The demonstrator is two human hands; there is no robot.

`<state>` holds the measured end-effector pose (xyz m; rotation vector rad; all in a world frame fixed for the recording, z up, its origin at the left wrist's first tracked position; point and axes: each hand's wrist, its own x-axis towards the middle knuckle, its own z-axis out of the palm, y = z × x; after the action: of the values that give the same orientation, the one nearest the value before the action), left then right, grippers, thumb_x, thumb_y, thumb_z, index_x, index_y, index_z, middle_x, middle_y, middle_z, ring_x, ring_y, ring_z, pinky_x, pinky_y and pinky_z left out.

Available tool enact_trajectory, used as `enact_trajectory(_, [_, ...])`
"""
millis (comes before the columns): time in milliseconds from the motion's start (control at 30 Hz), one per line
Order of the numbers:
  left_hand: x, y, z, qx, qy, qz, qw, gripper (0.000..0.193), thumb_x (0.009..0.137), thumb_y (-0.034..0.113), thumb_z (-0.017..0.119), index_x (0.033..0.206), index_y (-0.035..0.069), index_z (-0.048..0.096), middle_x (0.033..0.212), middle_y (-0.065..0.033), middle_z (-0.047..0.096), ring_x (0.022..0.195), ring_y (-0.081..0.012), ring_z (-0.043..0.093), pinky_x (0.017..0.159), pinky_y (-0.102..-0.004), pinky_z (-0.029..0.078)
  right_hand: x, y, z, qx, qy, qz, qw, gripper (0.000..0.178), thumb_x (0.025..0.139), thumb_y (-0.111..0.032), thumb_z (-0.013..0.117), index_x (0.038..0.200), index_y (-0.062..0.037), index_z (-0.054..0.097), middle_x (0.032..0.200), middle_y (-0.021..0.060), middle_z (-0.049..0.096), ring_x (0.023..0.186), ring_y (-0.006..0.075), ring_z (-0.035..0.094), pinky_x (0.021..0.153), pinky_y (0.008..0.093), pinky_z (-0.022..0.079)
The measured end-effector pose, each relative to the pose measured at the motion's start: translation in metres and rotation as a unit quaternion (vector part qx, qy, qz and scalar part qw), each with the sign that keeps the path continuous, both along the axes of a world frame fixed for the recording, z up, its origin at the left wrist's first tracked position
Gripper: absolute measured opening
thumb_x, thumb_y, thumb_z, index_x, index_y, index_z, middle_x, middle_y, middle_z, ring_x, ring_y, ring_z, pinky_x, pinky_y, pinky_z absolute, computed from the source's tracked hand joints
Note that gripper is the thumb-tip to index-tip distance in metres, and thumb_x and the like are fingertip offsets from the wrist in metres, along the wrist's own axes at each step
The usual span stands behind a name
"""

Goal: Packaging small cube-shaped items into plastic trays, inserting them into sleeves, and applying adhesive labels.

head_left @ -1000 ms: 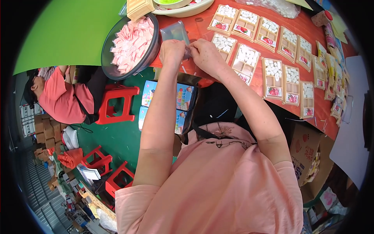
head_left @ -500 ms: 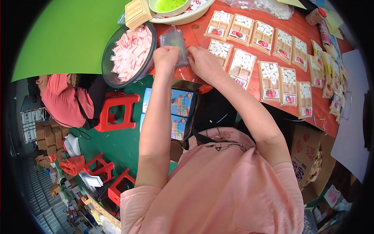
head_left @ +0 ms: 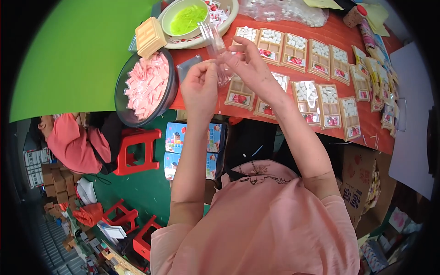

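A clear plastic cover (head_left: 213, 40) stands tilted above the red table, between my two hands. My left hand (head_left: 200, 87) is closed, thumb and fingers pinching its lower edge. On the cover's other side is my right hand (head_left: 253, 68), with fingers spread and curved, the thumb against or just in front of the plastic. Other clear covers (head_left: 187, 67) lie behind my left hand, partly hidden by it. Beside my right hand, a beige compartment tray (head_left: 238, 87) holds a strawberry-printed packet; the hand hides part of it.
Several beige trays (head_left: 293, 48) with white cubes and packets cover the red table (head_left: 337, 137). At left stand a black basin (head_left: 172, 87) of pink packets, stacked empty trays (head_left: 149, 35) and a bowl (head_left: 167, 20) of green shreds. A seated person (head_left: 75, 142) is at left.
Both hands have come up from the stack of clear covers, and one cover is now raised between them. My right hand's fingers have spread. The whole view has shifted slightly.
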<state>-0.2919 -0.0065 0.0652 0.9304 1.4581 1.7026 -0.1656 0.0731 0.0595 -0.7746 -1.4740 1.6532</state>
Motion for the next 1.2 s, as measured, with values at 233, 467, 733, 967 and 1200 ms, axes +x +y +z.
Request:
enact_trajectory(233, [0.059,0.042,-0.008,0.087,0.063,-0.157,0.982,0.011,0.098,0.0,0.053,0.104,-0.003,0.061,0.114,-0.0064,0.061,0.087,-0.01,0.059,0.077,-0.0259,0.051,0.068,0.017,0.018,-0.035,-0.013,0.038,0.999,0.09,0.089,-0.041,0.072,0.153,0.0018,0.025,0.141,0.0183,0.048,0.131,0.0246,0.047,0.109,0.0377,0.039])
enact_trajectory(467, [0.087,0.056,-0.015,-0.001,-0.141,-0.213,0.967,0.017,0.103,0.012,0.052,0.109,-0.001,0.06,0.115,-0.008,0.065,0.089,-0.0099,0.06,0.079,-0.0259,0.05,0.11,0.02,-0.011,-0.043,0.011,-0.063,0.997,0.074,0.093,-0.042,0.067,0.149,-0.0016,0.039,0.123,0.0116,0.062,0.114,0.0168,0.059,0.099,0.032,0.046])
enact_trajectory(733, [0.064,0.076,-0.026,-0.024,-0.123,-0.141,0.982,0.016,0.105,0.018,0.048,0.1,0.003,0.052,0.113,-0.0143,0.068,0.091,-0.015,0.066,0.06,-0.0261,0.054,0.145,0.053,-0.027,0.05,-0.283,-0.226,0.931,0.085,0.09,-0.058,0.06,0.15,-0.0028,0.037,0.132,0.0239,0.056,0.123,0.0345,0.055,0.101,0.0428,0.044])
enact_trajectory(967, [0.031,0.072,-0.045,-0.029,-0.134,-0.117,0.984,0.017,0.104,0.019,0.049,0.104,0.002,0.054,0.112,-0.0143,0.068,0.087,-0.014,0.066,0.058,-0.0249,0.053,0.116,0.07,-0.031,0.183,-0.609,-0.255,0.729,0.083,0.088,-0.064,0.057,0.152,-0.014,0.036,0.117,0.0271,0.058,0.114,0.0382,0.059,0.093,0.0504,0.049])
enact_trajectory(1200, [0.015,0.065,-0.059,-0.035,-0.163,-0.105,0.98,0.014,0.103,0.016,0.051,0.104,0.003,0.054,0.109,-0.0139,0.069,0.084,-0.013,0.066,0.057,-0.0244,0.053,0.087,0.08,-0.035,0.154,-0.707,-0.249,0.644,0.078,0.091,-0.058,0.055,0.151,-0.0114,0.035,0.128,0.0244,0.052,0.119,0.0385,0.055,0.093,0.0532,0.049])
